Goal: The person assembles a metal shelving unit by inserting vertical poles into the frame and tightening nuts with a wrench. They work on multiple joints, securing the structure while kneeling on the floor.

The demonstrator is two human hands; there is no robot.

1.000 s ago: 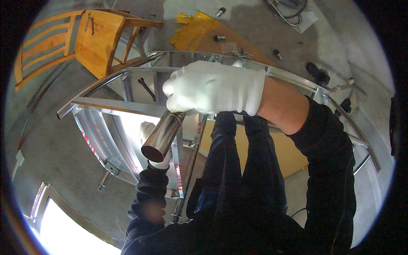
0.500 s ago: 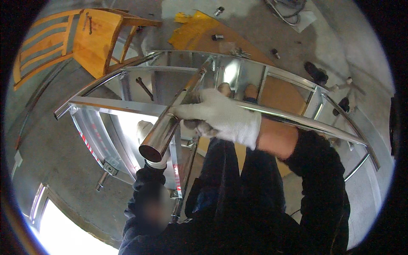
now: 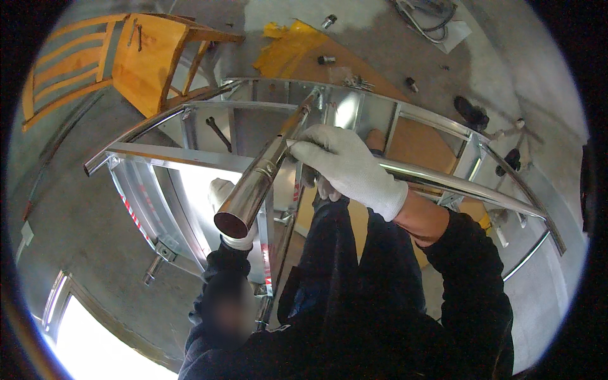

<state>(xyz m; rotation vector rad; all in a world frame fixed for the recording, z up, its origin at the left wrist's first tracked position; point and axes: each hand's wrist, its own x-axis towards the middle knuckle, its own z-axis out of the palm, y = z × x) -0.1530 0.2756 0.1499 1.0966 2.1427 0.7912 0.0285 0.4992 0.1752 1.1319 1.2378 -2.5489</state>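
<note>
A shiny steel tube (image 3: 244, 201) slants up from its round open end near me, with a joint line and small holes along its side. My right hand (image 3: 348, 161), in a white knitted glove, sits just right of the tube. Its thumb and forefinger are pinched together at the tube's side, and what they hold is too small to make out. My left hand (image 3: 220, 190), gloved too, is mostly hidden behind the tube's near end and appears to grip it from below. The tube belongs to a curved metal frame (image 3: 177, 154) of rails and panels.
A wooden chair (image 3: 144, 60) with a wrench on it lies at the far left. Another wrench (image 3: 218, 133) rests within the frame. Beyond are torn yellow-brown cardboard (image 3: 310, 54), small metal fittings (image 3: 326, 60) and a cable (image 3: 418, 25). A long rail (image 3: 462, 185) extends right.
My right hand has drawn back from on top of the tube to its right side, and its fingers now pinch. The left hand stays behind the tube. The view has shifted slightly.
</note>
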